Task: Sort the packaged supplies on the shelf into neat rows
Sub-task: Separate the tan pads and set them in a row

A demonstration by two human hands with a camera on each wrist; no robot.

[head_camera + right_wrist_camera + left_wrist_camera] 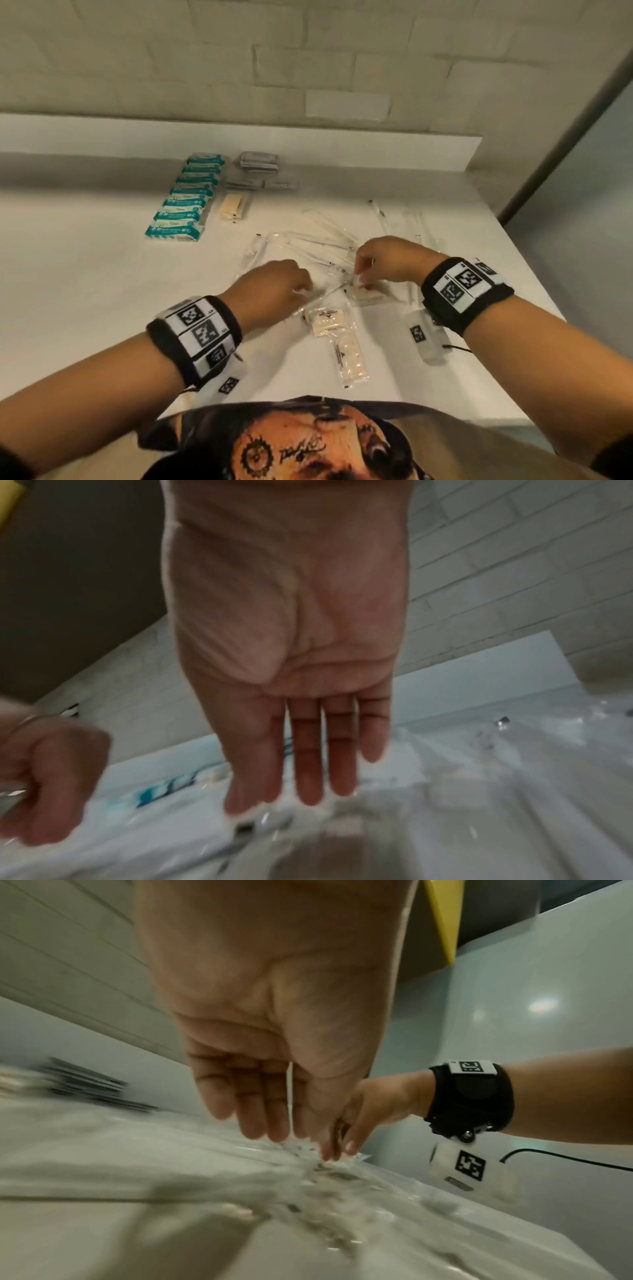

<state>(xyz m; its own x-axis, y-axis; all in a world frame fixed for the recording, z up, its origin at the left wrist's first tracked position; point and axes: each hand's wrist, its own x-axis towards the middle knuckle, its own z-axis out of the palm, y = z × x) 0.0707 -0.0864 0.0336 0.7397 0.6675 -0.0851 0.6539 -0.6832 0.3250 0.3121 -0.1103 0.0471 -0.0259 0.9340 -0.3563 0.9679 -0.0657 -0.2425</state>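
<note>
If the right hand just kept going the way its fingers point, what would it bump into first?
Probably the small beige packet right under the right hand's downward-pointing fingertips, among the clear wrapped packets; blur hides whether they already touch.

seven teal packets (185, 200) — two hands (274, 291) — one shelf (85, 274)

Teal-and-white packs (181, 202) lie in a neat overlapping row at the shelf's (85, 274) far left — grey packets (258, 160) stacked beside them — while clear sleeves (322, 236) and beige sachets (347, 356) sprawl loose mid-shelf.
</note>
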